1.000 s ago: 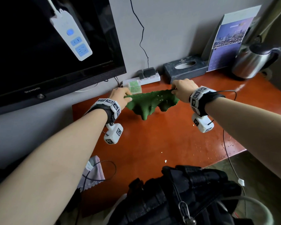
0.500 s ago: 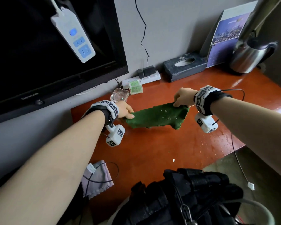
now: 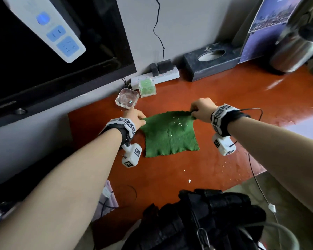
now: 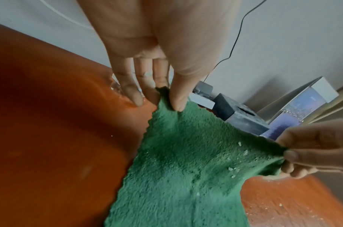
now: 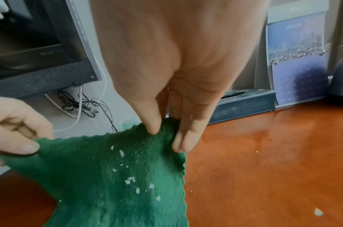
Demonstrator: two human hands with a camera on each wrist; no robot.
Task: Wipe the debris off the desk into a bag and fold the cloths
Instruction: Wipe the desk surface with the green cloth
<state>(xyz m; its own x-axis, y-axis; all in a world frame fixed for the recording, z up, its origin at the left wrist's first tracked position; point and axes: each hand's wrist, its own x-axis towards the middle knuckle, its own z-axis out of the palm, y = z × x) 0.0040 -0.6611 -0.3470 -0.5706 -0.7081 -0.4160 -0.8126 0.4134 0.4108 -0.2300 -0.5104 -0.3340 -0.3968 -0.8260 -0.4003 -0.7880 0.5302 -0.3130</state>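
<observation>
Fingers (image 4: pixel 176 98) of the left hand (image 3: pixel 134 117) pinched on the far left corner of a green cloth (image 3: pixel 170 134), thumb on top, other fingertips behind and under the corner. Fingers (image 5: pixel 153 121) of the right hand (image 3: pixel 202 110) pinched the same way on the far right corner, thumb pressed into the pile.

Head view: cloth spread nearly flat and square on the red-brown desk (image 3: pixel 224 98), far edge lifted slightly between the 2 hands, near edge lying on the wood. Small white debris (image 3: pixel 179 124) scattered on the upper right part of the cloth; more flecks (image 3: pixel 189 180) on the bare desk nearer the front edge. Seen only here: a clear glass block (image 3: pixel 127 100) and a small green box (image 3: pixel 147 87) just beyond the left hand, a white power strip (image 3: pixel 155 77) against the wall, a dark tissue box (image 3: pixel 211 60), a steel kettle (image 3: pixel 294 49) at far right, a black bag (image 3: pixel 197 219) at the near edge, a pale cloth (image 3: pixel 109 197) hanging low at left.

Left wrist view: close on the left pinch, with the opposite hand gripping the other corner at right; cloth stretched taut between them.

Right wrist view: debris sharpest here, about 10 white crumbs on the pile, plus tangled cables (image 5: pixel 79 106) under the monitor (image 5: pixel 40 53), hidden from the head camera.
</observation>
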